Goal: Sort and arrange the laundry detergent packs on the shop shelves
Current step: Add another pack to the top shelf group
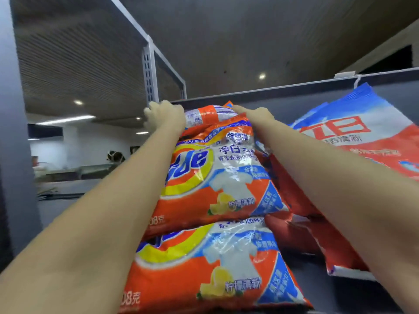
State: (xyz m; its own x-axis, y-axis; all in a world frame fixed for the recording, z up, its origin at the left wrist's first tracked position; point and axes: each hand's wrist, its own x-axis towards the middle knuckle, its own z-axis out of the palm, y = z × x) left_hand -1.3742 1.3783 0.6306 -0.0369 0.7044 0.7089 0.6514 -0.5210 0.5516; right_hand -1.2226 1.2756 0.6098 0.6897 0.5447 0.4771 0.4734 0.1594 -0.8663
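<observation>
Two orange Tide detergent packs lie stacked on the grey shelf (353,288), the upper pack (217,173) overlapping the lower pack (210,273). A further orange pack (210,115) shows at the back, above the upper one. My left hand (164,116) grips the back left corner of the packs, fingers curled over the top. On the back right side, my right hand (256,114) presses against the top of the stack with its fingertips hidden behind the packs. Both forearms reach up along the stack's sides.
A large red, white and blue detergent bag (353,141) leans against the grey back panel (294,98) on the right. A red pack (294,232) lies under it. A white slotted shelf upright (148,73) rises at the left; the shop room lies beyond.
</observation>
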